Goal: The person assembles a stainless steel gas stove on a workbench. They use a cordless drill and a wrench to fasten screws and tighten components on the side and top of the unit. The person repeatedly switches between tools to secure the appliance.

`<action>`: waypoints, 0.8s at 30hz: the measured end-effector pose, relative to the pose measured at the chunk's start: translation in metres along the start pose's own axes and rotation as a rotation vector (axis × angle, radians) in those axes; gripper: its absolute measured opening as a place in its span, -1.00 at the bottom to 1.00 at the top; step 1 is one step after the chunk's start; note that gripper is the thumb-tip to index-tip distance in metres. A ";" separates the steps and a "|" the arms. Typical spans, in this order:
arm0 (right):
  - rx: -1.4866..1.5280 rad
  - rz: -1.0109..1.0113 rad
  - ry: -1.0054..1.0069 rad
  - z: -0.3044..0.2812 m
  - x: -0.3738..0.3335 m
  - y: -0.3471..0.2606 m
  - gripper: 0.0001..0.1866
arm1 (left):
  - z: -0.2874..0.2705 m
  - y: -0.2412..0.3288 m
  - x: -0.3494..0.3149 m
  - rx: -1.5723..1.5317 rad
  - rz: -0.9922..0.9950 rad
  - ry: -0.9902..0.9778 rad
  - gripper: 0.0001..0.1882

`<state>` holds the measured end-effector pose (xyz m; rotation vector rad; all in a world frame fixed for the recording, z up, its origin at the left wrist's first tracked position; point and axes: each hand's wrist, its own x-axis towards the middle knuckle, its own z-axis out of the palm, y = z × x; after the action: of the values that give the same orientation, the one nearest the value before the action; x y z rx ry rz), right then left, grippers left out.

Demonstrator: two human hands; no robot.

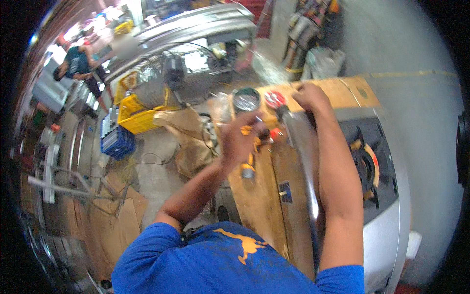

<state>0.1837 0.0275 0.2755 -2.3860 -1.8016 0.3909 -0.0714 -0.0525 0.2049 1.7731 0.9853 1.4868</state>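
My left hand (239, 141) is closed round what looks like a yellow-and-black cordless drill (248, 167), its lower end hanging below my palm. My fingers partly hide the upper body, and motion blurs it. A small red piece (276, 134) shows just right of it. Farther off, my right hand (312, 97) is curled at the far end of a long, shiny metal panel (308, 171). Whatever its fingertips hold is hidden. Beside my right forearm lies a metal appliance top with a dark panel (389, 169) and a brass-coloured ring (372, 164).
On the wooden workbench (245, 196) are a dark round container (246, 99) and a red-and-white roll (275, 99). Yellow crates (139, 117) and a blue crate (117, 142) stand on the floor at left. Another person (78, 63) bends over at the far left.
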 end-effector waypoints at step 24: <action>0.074 0.008 0.048 -0.002 -0.011 -0.004 -0.52 | 0.071 -0.145 -0.006 -0.077 -0.423 -0.211 -0.72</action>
<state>0.1774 0.0184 0.2797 -2.3330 -1.7269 0.3901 -0.0239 0.0196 0.0686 1.5132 1.0944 1.0382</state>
